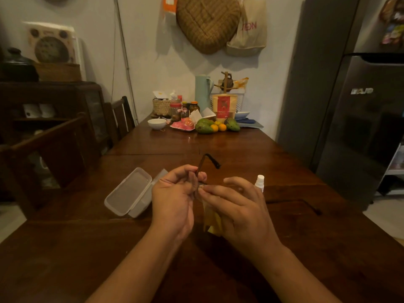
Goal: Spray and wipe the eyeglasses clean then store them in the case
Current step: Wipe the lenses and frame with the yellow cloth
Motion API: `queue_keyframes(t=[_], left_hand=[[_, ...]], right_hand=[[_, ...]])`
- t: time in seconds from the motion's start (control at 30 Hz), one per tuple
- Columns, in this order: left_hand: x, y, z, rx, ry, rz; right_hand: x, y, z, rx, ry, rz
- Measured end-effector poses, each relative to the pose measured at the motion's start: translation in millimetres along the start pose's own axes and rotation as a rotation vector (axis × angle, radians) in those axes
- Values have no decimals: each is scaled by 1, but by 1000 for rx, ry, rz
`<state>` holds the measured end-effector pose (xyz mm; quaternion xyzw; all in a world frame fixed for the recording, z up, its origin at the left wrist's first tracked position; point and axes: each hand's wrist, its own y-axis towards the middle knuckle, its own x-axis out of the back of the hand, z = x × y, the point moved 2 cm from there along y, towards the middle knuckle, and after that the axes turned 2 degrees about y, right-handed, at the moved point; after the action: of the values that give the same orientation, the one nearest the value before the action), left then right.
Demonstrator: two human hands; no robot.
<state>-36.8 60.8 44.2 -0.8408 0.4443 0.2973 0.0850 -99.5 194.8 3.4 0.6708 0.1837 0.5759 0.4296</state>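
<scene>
The dark-framed eyeglasses (pixel 209 159) are held up between both hands over the wooden table (pixel 240 154), one temple arm sticking up and bending to the right. My left hand (pixel 172 200) grips the frame from the left. My right hand (pixel 238 204) pinches a lens through a yellow cloth (pixel 212 219) that hangs below it. The lenses are mostly hidden by my fingers. A translucent white case (pixel 129 191) lies open on the table to the left. A small white spray bottle (pixel 259 182) stands just behind my right hand.
At the table's far end stand a white bowl (pixel 157 124), jars, a basket, a pale green jug (pixel 202 92) and avocados with small oranges (pixel 215 126). Dark wooden chairs (pixel 65 149) line the left side. A grey fridge (pixel 354 117) stands on the right.
</scene>
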Motion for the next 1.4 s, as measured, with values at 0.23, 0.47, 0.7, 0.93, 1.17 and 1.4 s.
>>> queue_keyframes(t=[0.23,0.47,0.7,0.93,1.17,1.4], left_hand=[[0,-1,-4,-11,-48,4],[1,-3,0,46,-18,3],[-2,-4,0,8,8,-12],[-2,-6,0,25,-6,-33],[-5,-10,4,51,49,-83],[-1,0,-7,-1,-89,-150]], right_hand=[[6,0,0,19,-16,-81],[5,2,8,-64,-111,-19],[5,0,2,-33,-14,-97],[6,1,3,-126,-73,-31],[5,0,1,-28,-28,-84],[13,-2,-11,-105,110,-183]])
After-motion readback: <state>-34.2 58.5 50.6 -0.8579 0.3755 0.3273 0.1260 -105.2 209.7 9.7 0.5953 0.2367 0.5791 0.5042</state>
